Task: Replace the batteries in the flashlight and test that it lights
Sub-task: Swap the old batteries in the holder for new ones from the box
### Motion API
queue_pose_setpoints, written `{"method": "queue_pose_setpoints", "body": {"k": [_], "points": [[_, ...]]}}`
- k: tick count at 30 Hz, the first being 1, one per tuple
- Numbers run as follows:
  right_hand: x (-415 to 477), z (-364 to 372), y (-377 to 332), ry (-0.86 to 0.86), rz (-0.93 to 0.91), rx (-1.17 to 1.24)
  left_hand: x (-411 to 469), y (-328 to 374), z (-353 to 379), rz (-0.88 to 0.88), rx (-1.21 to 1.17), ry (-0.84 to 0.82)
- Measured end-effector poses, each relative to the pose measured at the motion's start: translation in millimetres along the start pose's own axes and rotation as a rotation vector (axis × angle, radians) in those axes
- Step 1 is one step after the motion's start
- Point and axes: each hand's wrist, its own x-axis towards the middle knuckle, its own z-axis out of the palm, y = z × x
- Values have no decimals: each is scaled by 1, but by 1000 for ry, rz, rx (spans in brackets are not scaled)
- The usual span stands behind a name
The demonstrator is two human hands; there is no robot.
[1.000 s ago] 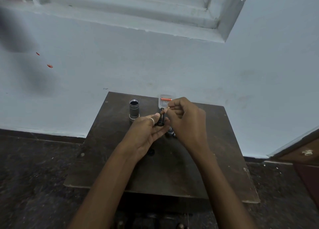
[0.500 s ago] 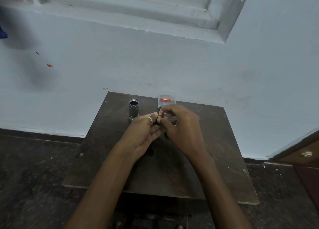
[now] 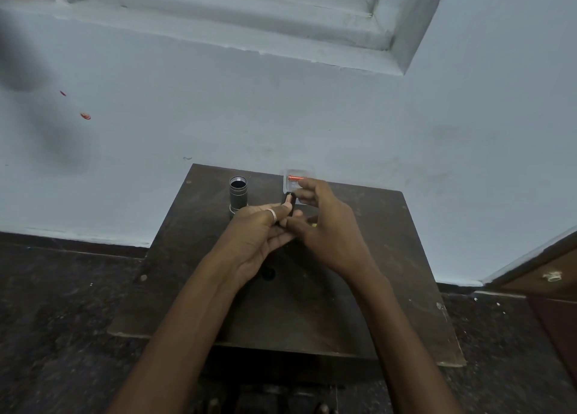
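My left hand (image 3: 259, 232), with a ring on one finger, holds a small black battery holder (image 3: 288, 206) upright over the table. A pale battery end shows at the holder's top. My right hand (image 3: 327, 229) is right beside it, fingers loosely spread. Its thumb rests against the holder's lower part and its index finger curls near the top, with nothing seen in its grip. The grey flashlight tube (image 3: 238, 195) stands upright and open-topped at the back left. A clear plastic box (image 3: 296, 174) with a red battery (image 3: 295, 178) lies behind my right hand.
The dark wooden table (image 3: 390, 273) stands against a pale blue wall. A small dark round spot (image 3: 268, 273) sits on the tabletop under my left wrist. A wooden cabinet corner (image 3: 549, 276) is at the right. The floor around is dark stone.
My right hand has come off the holder's top and opened a little, moving right. The pale battery end now shows in the holder. My left hand has kept its hold.
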Motion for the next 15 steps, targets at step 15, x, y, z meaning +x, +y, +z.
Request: {"method": "queue_pose_setpoints", "body": {"k": [15], "points": [[3, -3, 5, -45, -26, -68, 5, -5, 2, 24, 135, 8]]}}
